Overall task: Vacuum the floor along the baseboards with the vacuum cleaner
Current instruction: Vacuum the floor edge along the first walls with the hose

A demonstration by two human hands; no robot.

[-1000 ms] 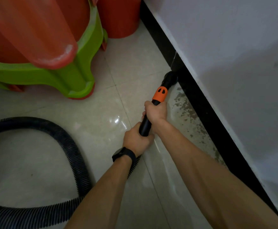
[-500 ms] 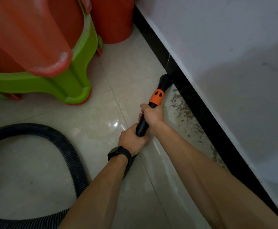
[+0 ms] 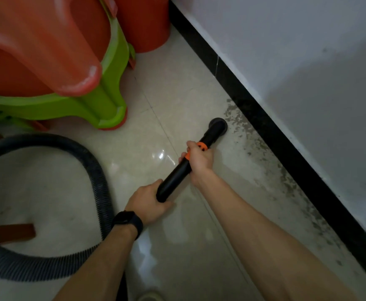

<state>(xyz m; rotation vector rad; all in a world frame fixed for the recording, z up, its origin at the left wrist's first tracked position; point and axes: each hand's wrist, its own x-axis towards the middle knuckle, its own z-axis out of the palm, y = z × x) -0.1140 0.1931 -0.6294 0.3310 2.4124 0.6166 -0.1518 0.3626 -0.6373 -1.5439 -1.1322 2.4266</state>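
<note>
- My right hand (image 3: 200,160) is wrapped round the black vacuum wand (image 3: 176,178) at its orange collar (image 3: 202,146).
- My left hand (image 3: 148,203) clamps the wand's rear end.
- The nozzle (image 3: 218,126) is down at the tiled floor (image 3: 177,88), near the black baseboard (image 3: 264,127) but apart from it.
- The ribbed hose (image 3: 99,181) loops to my left, below the stacked stools (image 3: 103,101).

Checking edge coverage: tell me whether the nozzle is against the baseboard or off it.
Off it. A strip of stained floor shows between the nozzle and the black baseboard.
</note>
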